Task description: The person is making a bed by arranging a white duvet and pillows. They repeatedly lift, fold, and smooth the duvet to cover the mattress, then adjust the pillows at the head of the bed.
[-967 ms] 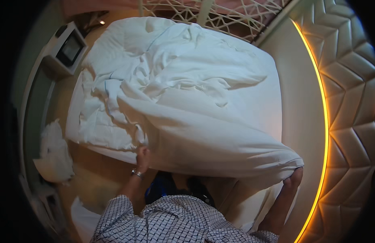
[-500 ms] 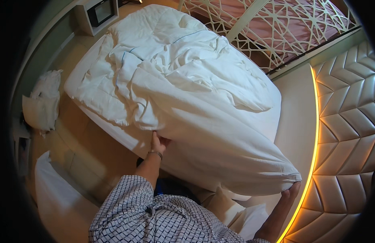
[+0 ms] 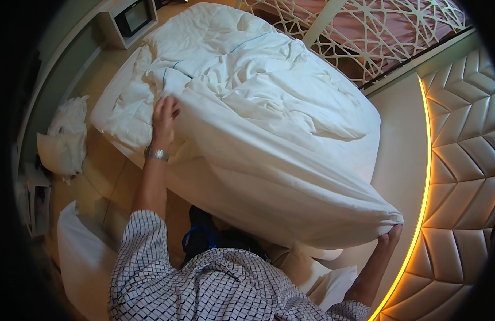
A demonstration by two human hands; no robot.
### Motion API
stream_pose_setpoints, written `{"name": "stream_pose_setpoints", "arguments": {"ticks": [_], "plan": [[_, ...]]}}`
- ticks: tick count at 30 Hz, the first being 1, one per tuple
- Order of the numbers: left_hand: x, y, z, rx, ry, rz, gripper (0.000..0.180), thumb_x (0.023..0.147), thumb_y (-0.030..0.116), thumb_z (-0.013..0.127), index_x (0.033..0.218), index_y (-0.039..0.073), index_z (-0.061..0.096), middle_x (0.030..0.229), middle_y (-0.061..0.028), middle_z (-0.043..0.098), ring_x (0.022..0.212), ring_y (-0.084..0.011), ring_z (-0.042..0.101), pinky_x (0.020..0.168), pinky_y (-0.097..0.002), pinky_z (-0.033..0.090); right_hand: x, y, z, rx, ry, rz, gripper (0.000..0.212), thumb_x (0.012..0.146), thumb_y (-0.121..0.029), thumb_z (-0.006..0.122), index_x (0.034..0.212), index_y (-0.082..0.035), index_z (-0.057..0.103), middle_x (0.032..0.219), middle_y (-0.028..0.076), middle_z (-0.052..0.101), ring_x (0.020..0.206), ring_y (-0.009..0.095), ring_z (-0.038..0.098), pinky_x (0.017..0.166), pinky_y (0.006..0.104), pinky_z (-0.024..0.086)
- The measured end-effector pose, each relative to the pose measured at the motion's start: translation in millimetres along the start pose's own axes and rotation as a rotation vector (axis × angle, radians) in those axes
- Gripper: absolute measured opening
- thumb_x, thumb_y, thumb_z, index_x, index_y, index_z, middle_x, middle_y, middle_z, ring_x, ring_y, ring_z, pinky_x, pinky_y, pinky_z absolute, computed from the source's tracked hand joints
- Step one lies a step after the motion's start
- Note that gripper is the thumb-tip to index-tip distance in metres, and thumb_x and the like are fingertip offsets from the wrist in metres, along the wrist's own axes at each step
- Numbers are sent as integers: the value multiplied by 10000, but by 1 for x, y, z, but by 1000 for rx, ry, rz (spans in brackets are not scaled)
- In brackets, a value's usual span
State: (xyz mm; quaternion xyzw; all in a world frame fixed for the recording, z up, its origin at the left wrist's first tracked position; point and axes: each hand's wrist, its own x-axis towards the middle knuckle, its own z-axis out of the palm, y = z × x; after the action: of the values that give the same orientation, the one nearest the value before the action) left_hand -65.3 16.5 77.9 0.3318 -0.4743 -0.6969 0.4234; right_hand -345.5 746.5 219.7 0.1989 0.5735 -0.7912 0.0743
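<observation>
Evidently a stretching step: right hand (image 3: 389, 236) grips the sheet (image 3: 258, 168), left hand (image 3: 163, 120) outstretched, grip unclear; next likely needs even tension.

The wide white cloth sheet (image 3: 269, 176) looks matt, creased and smooth where taut; the chevron-padded bronze-grey wall panel (image 3: 461, 155) has a glossy, leather-like finish; the silver wristband (image 3: 157, 154) is shiny metal; the black-and-white checked shirt (image 3: 221, 283) is matt cloth; the tan floor tiles (image 3: 114, 179) look smooth.
</observation>
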Motion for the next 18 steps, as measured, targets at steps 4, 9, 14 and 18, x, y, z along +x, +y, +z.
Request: {"name": "stream_pose_setpoints", "arguments": {"ticks": [4, 9, 14, 18], "plan": [[7, -89, -5, 264, -52, 60, 281, 1017, 284, 551, 1139, 36, 601, 1004, 7, 619, 955, -106, 581, 801, -285, 473, 12, 3, 4, -76, -1, -31, 422, 1044, -313, 371, 1239, -22, 607, 1246, 162, 649, 1089, 329, 648, 917, 475, 567], [-97, -183, -43, 428, 43, -302, 240, 1025, 241, 503, 1109, 48, 618, 840, 24, 565, 666, -62, 538, 550, -204, 437, 34, 26, -22, -176, 178, 29, 441, 1040, -328, 371, 1269, -22, 591, 1266, 159, 639, 1105, 339, 643, 920, 481, 566], [-137, -222, -58, 203, 75, -733, 254, 1028, 189, 479, 1173, 22, 605, 1027, -55, 666, 831, -173, 650, 677, -307, 546, 47, 44, -29, -198, 293, 52, 478, 1033, -349, 356, 1324, -25, 553, 1323, 179, 597, 1157, 373, 615, 965, 525, 542], [-124, -253, -49, -275, 247, -809, 347, 1020, 168, 503, 1339, 36, 540, 1295, -114, 598, 1145, -270, 589, 919, -403, 538, 44, 43, -39, -261, 278, 21, 485, 1050, -325, 315, 1326, 5, 540, 1316, 186, 597, 1178, 367, 605, 981, 519, 535]]}}
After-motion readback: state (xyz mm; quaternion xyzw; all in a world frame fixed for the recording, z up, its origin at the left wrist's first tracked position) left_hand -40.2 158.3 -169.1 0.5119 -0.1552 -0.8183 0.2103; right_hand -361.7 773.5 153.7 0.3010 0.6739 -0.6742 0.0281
